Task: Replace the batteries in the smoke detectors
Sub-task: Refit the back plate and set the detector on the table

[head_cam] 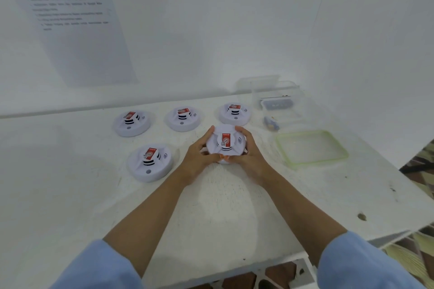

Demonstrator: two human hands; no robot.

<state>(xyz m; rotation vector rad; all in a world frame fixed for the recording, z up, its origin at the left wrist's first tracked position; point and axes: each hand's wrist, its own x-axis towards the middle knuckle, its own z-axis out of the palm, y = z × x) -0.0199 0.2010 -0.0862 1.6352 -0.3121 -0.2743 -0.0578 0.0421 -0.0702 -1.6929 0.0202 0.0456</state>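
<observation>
Here, fingers (209, 132) curled, gripping smoke detector (226, 145)

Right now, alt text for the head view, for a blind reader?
The left hand and right hand grip one white smoke detector at a white table. Four more detectors lie left and behind it; a clear container and green-rimmed lid sit to the right.

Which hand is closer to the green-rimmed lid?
Right. The right hand sits just left of the lid, gripping a detector; the left hand grips that detector's far side.
</observation>
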